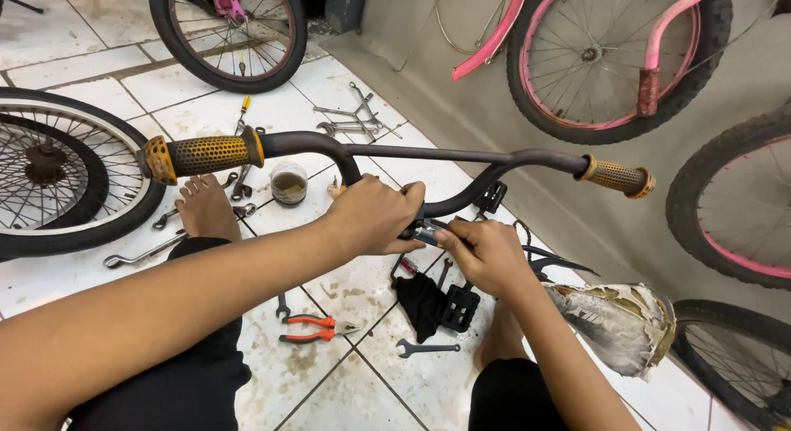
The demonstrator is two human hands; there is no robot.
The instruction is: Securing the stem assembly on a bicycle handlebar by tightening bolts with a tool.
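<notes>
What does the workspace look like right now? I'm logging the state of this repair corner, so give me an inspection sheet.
Surface: white tiled floor, stained and dirty.
Job's things: dark bicycle handlebar with worn orange grips; a small metal tool at its middle.
Clutter: orange-handled pliers, open-ended spanner, more wrenches, small jar, black pedal, torn saddle.
Grippers: left hand clasps the handlebar's middle; right hand holds the small metal tool against it.
Cables: nothing seen.
Surroundings: spoked wheel lying at left, pink bicycles along the wall, the person's bare foot on the tiles.
</notes>
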